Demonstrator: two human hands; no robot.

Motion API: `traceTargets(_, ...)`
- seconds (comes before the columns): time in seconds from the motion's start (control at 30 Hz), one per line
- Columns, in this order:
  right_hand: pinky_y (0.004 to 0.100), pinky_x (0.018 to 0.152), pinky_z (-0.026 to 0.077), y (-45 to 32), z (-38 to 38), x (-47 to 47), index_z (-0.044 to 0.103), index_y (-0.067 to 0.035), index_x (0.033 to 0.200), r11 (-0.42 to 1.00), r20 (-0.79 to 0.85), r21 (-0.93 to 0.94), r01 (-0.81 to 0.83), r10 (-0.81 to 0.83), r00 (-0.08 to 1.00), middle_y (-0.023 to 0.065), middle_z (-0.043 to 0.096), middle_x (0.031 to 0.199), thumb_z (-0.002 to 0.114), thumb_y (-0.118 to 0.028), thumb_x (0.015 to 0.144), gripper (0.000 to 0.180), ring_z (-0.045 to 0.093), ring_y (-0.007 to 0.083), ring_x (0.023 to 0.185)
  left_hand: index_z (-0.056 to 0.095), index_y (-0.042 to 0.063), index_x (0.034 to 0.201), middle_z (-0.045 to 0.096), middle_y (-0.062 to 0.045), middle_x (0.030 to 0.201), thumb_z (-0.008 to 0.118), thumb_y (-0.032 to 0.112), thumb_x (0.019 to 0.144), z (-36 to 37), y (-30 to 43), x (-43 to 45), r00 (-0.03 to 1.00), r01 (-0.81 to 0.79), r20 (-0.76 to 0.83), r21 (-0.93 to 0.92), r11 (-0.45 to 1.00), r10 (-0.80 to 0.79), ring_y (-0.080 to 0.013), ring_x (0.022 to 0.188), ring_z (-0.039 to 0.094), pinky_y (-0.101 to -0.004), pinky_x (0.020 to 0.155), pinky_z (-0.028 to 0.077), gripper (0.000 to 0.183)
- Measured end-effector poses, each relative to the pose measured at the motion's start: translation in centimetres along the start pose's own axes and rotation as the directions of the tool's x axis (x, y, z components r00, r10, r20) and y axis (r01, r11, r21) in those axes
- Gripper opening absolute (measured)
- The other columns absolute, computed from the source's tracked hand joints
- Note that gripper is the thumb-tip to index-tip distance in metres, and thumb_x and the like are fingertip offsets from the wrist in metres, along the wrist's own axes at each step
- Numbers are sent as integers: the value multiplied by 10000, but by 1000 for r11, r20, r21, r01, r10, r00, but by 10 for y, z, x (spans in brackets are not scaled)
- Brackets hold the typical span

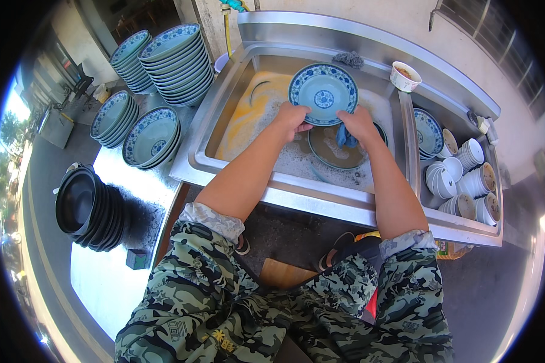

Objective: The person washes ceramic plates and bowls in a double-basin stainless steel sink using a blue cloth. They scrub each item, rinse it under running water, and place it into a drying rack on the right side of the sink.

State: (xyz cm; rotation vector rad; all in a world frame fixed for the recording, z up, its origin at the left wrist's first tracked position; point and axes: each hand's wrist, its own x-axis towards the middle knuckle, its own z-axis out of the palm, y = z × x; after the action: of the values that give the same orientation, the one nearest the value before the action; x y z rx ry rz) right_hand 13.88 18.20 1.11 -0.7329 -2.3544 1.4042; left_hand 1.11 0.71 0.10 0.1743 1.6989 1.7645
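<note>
Both my hands hold a blue-and-white patterned bowl (323,94) by its near rim, tilted so its inside faces me. My left hand (292,119) grips the rim at the left, thumb on the inner edge. At the right, my right hand (358,123) pinches the rim, with a blue cloth (345,137) hanging beneath the fingers. Below lies another bowl (323,159), partly sunk in the cloudy, foamy water of the steel sink (279,180). Orange-yellow residue floats on the water's left side, where a curved rim (253,93) breaks the surface.
Patterned bowls in tall stacks (177,68) and low stacks (152,138) crowd the steel table (104,272) at left, with black bowls (91,208) nearer. White bowls (441,181) fill the right basin. A paper cup (405,77) and a scouring pad (349,59) sit on the ledge.
</note>
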Motion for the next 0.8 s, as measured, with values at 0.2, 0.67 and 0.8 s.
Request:
traceTargets(0.2,431,880,542,-4,-1,-4,702,35,1203,1000,-5,-21,-2,2,1000,215,762,1069,676,-259,915,412,732,351,987,628,-3,1269,719,-148,1145,660,111,1008,0,1,-2,1000,-15,6,36,999,14,-255,939,737,-340,771,633,286)
traceTargets(0.67,450,884,545,-3,0,-1,728,62,1146,989,11,-147,-1,3,1000,254,765,1060,684,-324,919,450,742,387,987,628,-54,1262,726,-174,1127,656,112,1001,-2,5,-5,999,-27,23,105,994,25,-268,885,760,-326,720,628,310)
traceTargets(0.8,422,833,536,-7,0,-5,725,61,1122,986,10,-165,-19,21,1000,207,753,1003,696,-356,928,461,722,317,911,631,-47,1261,725,-168,1124,651,107,999,-6,1,-2,999,-29,32,99,995,26,-266,876,760,-326,707,625,305)
